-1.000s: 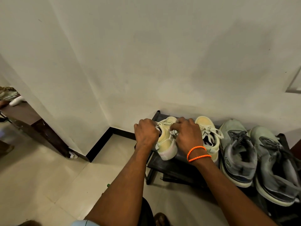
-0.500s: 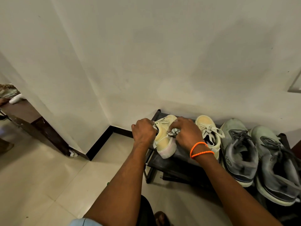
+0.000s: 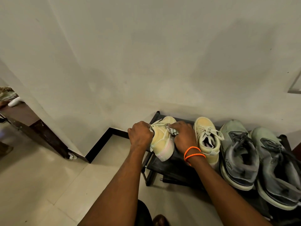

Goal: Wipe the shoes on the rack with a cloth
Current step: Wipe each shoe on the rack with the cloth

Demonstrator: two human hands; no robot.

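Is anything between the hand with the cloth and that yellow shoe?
Nothing visible. The right hand presses the cloth straight onto the shoe, which the left hand grips from the other side.

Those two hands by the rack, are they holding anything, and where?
The left hand grips the tilted yellow shoe at its left side, near the laces. The right hand pinches a small cloth against the shoe's right side.
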